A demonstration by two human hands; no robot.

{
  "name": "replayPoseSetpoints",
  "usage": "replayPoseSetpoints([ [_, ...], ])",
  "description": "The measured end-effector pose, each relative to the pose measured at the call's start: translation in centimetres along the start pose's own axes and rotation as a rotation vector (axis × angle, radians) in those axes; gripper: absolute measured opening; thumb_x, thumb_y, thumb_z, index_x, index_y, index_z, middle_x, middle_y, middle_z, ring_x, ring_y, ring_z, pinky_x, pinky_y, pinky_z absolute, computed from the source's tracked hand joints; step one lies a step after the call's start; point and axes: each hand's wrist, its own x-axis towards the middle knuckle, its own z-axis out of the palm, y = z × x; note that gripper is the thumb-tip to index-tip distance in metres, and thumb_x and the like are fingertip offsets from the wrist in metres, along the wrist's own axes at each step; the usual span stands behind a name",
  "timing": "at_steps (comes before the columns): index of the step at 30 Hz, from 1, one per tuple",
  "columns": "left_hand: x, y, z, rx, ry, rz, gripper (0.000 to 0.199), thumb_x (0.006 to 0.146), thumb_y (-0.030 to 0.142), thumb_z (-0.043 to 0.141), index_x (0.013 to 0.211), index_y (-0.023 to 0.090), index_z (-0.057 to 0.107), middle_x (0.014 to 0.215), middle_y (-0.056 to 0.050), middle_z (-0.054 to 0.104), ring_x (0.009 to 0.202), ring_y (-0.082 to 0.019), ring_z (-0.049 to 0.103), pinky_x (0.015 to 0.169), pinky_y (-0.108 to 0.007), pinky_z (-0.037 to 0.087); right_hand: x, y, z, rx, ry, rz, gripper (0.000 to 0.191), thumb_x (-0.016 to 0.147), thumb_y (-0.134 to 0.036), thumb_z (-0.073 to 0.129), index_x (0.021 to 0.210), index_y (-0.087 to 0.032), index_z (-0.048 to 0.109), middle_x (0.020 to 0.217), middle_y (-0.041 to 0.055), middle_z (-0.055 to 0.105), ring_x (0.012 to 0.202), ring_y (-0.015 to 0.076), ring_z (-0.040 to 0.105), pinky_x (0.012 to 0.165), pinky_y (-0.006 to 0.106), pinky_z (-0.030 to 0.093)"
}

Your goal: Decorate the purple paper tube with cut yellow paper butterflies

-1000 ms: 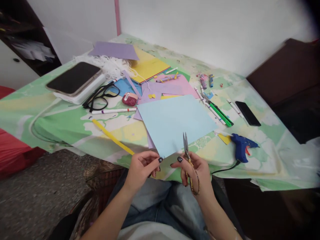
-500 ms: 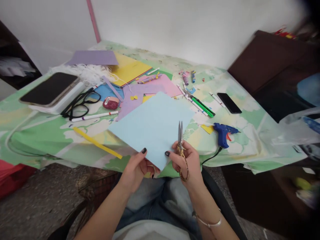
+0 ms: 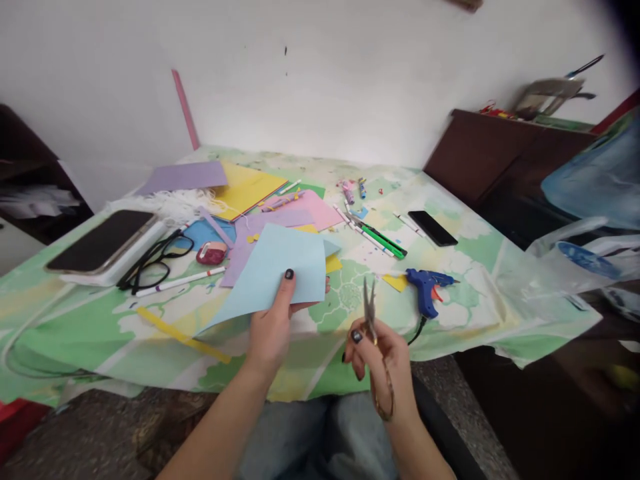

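Over the near tabletop (image 3: 310,370), a light-blue sheet (image 3: 265,267) has turned in the grip of the left hand (image 3: 273,323); rightward, the right hand (image 3: 390,353), closed around scissors (image 3: 369,310), now stands apart, apparently leaving the left to manage it alone.

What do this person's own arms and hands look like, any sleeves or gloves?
These are bare human hands, without gloves. The left hand and right hand both have thumbnails painted a dark, nearly black colour. No sleeve shows on the visible part of either forearm, and I see no cables there.
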Motion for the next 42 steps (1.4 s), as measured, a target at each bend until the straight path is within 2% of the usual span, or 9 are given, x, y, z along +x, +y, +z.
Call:
replayPoseSetpoints([
  [2,0.1,0.0,1.2,-0.062,0.017,0.015,0.049,0.080,0.036,0.066,0.125,0.020,0.052,0.108,-0.009,0.069,0.088,-0.024,0.070,0.067,-0.033,0.060,-0.6,0.7,0.7,0.002,-0.042,0.032,0.029,0.078,-0.042,0.062,0.068,-0.017,0.052,0.052,-0.0029,0.052,0.040,0.0051,0.035,0.040,0.020,0.026],
  [7,-0.2,-0.5,3.0,-0.111,0.022,-0.086,0.045,0.085,0.037,0.058,0.124,0.016,0.053,0.104,-0.012,0.071,0.088,-0.026,0.070,0.072,-0.036,0.058,-1.0,2.1,1.8,0.020,-0.051,0.148,0.032,0.076,-0.044,0.061,0.063,-0.017,0.050,0.047,-0.0045,0.046,0.037,0.0044,0.033,0.037,0.019,0.024],
  [13,-0.8,-1.3,4.4,-0.075,0.026,-0.163,0.046,0.085,0.044,0.055,0.113,0.007,0.059,0.093,-0.016,0.073,0.080,-0.028,0.072,0.072,-0.039,0.057,-0.5,2.6,1.7,0.022,0.025,0.121,0.032,0.076,-0.044,0.061,0.064,-0.016,0.053,0.045,-0.0059,0.044,0.035,0.0031,0.031,0.035,0.017,0.022],
  [16,-1.2,-1.5,5.0,-0.077,0.032,-0.198,0.045,0.084,0.043,0.056,0.111,0.007,0.060,0.090,-0.016,0.074,0.077,-0.028,0.072,0.072,-0.038,0.057,-0.3,2.8,1.5,0.026,0.059,0.126,0.031,0.075,-0.043,0.063,0.064,-0.016,0.054,0.043,-0.0067,0.042,0.034,0.0030,0.030,0.033,0.016,0.021],
  [25,-1.5,-1.7,5.5,-0.096,0.061,-0.235,0.043,0.084,0.042,0.058,0.102,0.003,0.064,0.083,-0.017,0.074,0.077,-0.028,0.072,0.072,-0.035,0.058,0.3,2.4,0.8,0.020,0.075,0.150,0.029,0.065,-0.034,0.072,0.056,-0.016,0.052,0.040,-0.0074,0.039,0.035,0.0033,0.029,0.033,0.016,0.021],
  [36,-1.2,-1.8,5.5,-0.107,0.079,-0.234,0.040,0.084,0.039,0.058,0.104,0.004,0.063,0.083,-0.016,0.075,0.078,-0.028,0.072,0.072,-0.033,0.058,0.6,3.7,1.0,0.014,0.098,0.120,0.025,0.067,-0.030,0.071,0.056,-0.016,0.053,0.039,-0.0078,0.038,0.034,0.0033,0.029,0.033,0.016,0.021],
  [42,-1.1,-2.0,5.5,-0.132,0.074,-0.251,0.040,0.083,0.040,0.060,0.100,0.004,0.064,0.083,-0.016,0.075,0.078,-0.027,0.072,0.069,-0.030,0.059,0.8,3.7,1.1,0.001,0.116,0.132,0.027,0.071,-0.035,0.067,0.057,-0.015,0.055,0.039,-0.0075,0.039,0.033,0.0034,0.029,0.032,0.016,0.020],
])
